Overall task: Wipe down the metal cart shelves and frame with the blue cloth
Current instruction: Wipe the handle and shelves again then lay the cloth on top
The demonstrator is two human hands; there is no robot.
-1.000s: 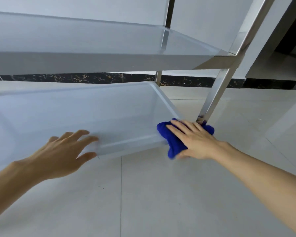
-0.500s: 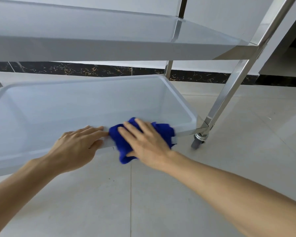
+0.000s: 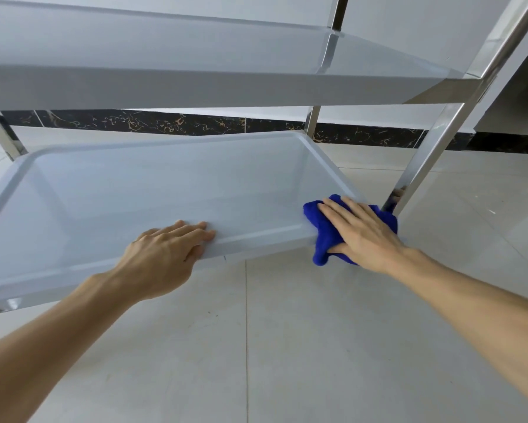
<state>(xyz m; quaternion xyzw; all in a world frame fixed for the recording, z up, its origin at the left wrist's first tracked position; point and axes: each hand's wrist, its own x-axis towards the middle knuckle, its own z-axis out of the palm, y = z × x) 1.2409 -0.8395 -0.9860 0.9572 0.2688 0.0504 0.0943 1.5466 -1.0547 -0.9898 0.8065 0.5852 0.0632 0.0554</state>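
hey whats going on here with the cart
A person is wiping a metal cart. The right hand presses a blue cloth flat against the front right corner of the lower shelf, beside the cart's upright leg. The left hand rests on the shelf's front rim with straight fingers. The upper shelf is not being touched.

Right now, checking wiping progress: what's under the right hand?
A bunched blue cloth, pressed by the right hand onto the front right corner of the lower metal cart shelf. The corner itself is covered.
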